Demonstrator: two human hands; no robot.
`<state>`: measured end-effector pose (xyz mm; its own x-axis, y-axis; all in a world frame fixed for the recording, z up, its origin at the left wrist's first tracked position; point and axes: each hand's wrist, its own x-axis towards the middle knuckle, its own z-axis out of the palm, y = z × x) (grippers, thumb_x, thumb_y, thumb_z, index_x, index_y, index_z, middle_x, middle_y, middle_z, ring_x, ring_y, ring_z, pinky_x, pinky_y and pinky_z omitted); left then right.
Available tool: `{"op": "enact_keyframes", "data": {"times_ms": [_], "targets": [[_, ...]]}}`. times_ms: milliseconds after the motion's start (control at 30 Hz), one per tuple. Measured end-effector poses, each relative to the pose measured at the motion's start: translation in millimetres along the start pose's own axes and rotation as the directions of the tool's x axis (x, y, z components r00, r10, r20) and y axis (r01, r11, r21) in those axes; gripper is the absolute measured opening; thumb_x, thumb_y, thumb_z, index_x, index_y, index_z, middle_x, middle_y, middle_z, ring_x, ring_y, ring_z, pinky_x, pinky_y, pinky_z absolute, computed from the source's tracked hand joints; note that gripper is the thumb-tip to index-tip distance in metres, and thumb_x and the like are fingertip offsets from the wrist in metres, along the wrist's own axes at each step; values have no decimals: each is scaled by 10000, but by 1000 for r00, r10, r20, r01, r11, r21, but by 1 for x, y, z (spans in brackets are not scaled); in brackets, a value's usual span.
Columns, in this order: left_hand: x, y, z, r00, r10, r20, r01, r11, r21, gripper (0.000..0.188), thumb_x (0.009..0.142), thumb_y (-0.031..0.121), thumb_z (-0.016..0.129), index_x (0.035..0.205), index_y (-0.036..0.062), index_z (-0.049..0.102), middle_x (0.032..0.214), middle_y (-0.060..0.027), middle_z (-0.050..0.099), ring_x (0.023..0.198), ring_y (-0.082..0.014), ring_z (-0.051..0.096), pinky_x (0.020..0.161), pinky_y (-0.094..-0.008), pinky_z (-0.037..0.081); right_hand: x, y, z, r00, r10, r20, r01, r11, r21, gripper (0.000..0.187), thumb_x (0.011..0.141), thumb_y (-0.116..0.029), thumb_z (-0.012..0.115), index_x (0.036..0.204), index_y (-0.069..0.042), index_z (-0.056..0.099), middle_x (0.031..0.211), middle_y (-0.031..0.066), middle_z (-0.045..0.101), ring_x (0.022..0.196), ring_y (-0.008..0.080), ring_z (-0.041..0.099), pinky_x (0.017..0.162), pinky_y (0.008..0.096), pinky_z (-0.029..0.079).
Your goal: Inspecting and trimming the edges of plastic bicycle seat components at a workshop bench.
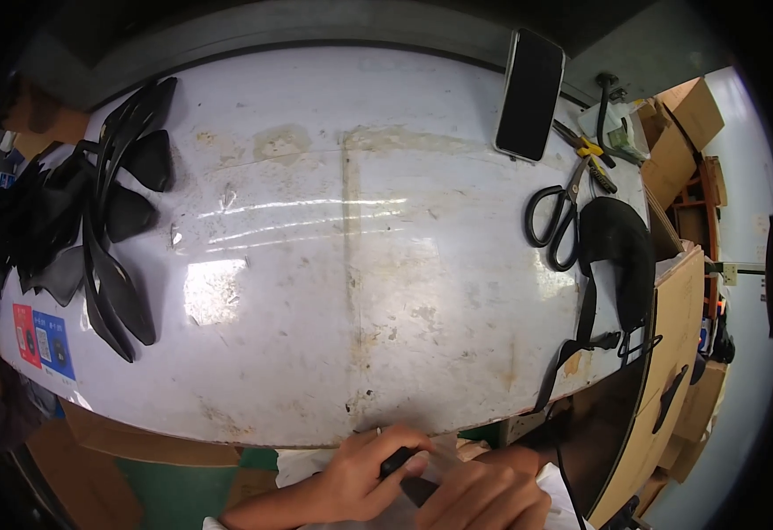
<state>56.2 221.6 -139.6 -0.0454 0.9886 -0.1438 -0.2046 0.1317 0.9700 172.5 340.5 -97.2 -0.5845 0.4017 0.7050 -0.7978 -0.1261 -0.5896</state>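
At the near edge of the table, my left hand [364,473] is closed with its fingers curled round a small black piece [395,463]. A ring shows on one of its fingers. Close beside it on the right, my right hand [483,496] is also closed, knuckles up, and a dark flat end [417,490] of what looks like the same black piece comes out toward the left hand. My fingers cover most of it, so its kind cannot be made out. Both hands are low, over my lap and the table's front edge.
A heap of black curved pieces with straps [95,203] covers the table's left side. On the right lie a phone [530,95], black-handled scissors [563,212], yellow-handled pliers [588,152] and a black strapped piece [625,247]. Cardboard boxes [678,344] flank the right edge.
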Motion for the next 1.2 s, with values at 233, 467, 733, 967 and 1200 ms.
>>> {"op": "enact_keyframes", "data": {"times_ms": [233,467,733,967,1200], "targets": [[1,-1,-1,999,30,-20,-30,999,31,160,957,30,608,1104,-22,644,900,-157,707,701,-232,688,616,-318,525,-3,9,-4,997,-78,9,78,970,-229,220,918,-93,744,759,3,627,630,93,627,518,240,619,540,376,559],[2,-7,-1,987,142,-69,-135,986,93,171,935,43,630,1076,-53,641,845,-164,699,672,-268,689,594,-326,533,-1,14,-5,983,8,-183,-31,992,-118,231,926,-77,740,739,16,640,616,94,614,504,229,611,468,362,516],[5,-5,-2,992,119,-36,-118,992,41,199,866,0,620,1047,-57,677,772,-129,685,639,-227,680,580,-310,539,-19,9,-7,987,-153,-50,137,961,-242,168,873,-26,762,747,10,657,668,118,631,584,257,634,573,402,560],[-1,-11,-3,991,116,-61,-110,989,97,189,869,31,639,1029,-58,684,756,-123,682,643,-221,682,584,-319,549,-21,11,-3,988,-135,-78,108,954,-279,180,887,-49,751,750,23,660,675,115,634,584,244,635,576,385,555],[-1,-17,-7,977,203,-60,-202,979,32,238,888,84,740,1036,-94,690,781,-178,709,662,-265,700,610,-355,568,-23,29,17,708,25,-705,151,971,185,270,928,-113,757,725,27,649,644,100,621,541,210,614,513,349,519]]}}
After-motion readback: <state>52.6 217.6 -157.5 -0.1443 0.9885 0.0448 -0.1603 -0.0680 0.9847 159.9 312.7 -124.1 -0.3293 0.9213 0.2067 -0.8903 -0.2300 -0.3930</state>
